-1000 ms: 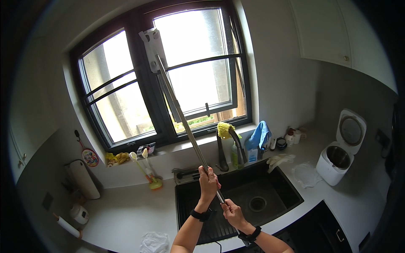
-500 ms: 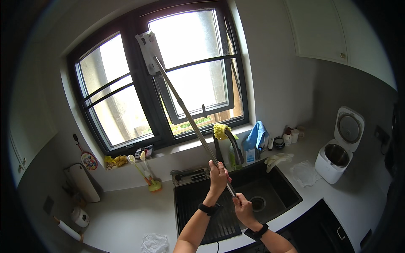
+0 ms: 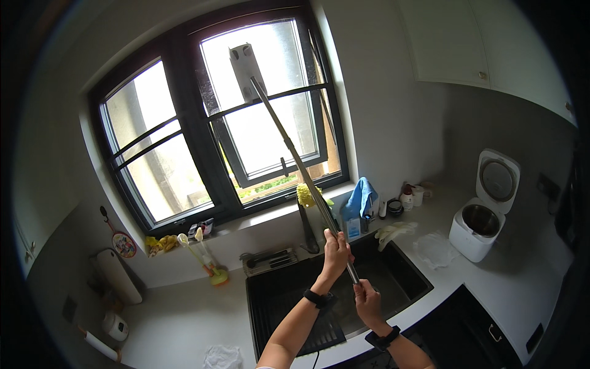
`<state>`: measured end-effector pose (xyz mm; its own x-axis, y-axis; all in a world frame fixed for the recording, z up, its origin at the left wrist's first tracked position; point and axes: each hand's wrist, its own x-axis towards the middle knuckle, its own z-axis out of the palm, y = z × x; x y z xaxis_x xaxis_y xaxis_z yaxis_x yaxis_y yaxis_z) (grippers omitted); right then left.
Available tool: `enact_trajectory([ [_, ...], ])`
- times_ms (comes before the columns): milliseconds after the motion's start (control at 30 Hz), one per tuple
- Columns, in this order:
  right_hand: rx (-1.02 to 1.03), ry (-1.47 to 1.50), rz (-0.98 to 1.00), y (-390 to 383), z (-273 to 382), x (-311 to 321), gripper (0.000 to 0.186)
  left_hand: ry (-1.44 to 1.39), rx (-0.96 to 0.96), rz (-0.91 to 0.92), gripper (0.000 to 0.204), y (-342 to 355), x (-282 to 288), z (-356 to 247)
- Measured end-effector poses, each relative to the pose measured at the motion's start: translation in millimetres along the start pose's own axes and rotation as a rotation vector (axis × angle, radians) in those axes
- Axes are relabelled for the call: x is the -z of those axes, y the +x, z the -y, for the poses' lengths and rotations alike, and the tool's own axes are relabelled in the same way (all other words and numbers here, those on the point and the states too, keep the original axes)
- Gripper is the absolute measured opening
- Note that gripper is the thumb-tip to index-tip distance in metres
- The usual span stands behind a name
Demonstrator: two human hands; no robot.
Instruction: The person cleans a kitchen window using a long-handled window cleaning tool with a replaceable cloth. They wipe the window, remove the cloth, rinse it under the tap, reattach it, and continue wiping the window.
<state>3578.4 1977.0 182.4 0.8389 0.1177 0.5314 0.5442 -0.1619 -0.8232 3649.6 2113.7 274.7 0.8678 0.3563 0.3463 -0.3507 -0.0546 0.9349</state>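
Observation:
A long-handled flat mop (image 3: 286, 138) slants up from my hands to the window, its metal pole crossing above the sink. The white rectangular head (image 3: 246, 72) overlaps the right window's upper pane (image 3: 279, 58); whether it presses on the glass, I cannot tell. My left hand (image 3: 336, 252) is closed around the lower pole. Lower down, my right hand (image 3: 369, 301) grips the pole near its end. Both wrists wear black bands. Beneath the hands lies the black sink (image 3: 399, 270), with a ribbed drying rack on its left side.
Behind the pole stands a faucet with a yellow cloth (image 3: 305, 195) on it. A blue cloth (image 3: 361, 195) hangs over bottles to the right. An open white rice cooker (image 3: 473, 240) sits on the right counter. Two upright brushes (image 3: 209, 258) stand left of the sink.
The mop head has moved right, from the frame between the windows to over the right pane. Both hands have shifted right with the pole, still gripping it. The view has shifted slightly.

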Motion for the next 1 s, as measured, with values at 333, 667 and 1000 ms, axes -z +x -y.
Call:
enact_trajectory([
  [333,-0.093,-0.034,-0.041,13.3,-3.9,35.6,0.024,0.041,-0.015,0.106,0.019,17.8,-51.3,2.6],
  [667,-0.145,0.002,-0.080,22.7,-18.9,47.6,0.022,0.070,0.007,0.206,0.019,33.0,-79.6,4.3],
  [1000,-0.124,0.050,-0.111,32.5,-28.4,46.7,0.021,0.050,-0.043,0.196,0.020,41.9,-86.6,-2.7],
])
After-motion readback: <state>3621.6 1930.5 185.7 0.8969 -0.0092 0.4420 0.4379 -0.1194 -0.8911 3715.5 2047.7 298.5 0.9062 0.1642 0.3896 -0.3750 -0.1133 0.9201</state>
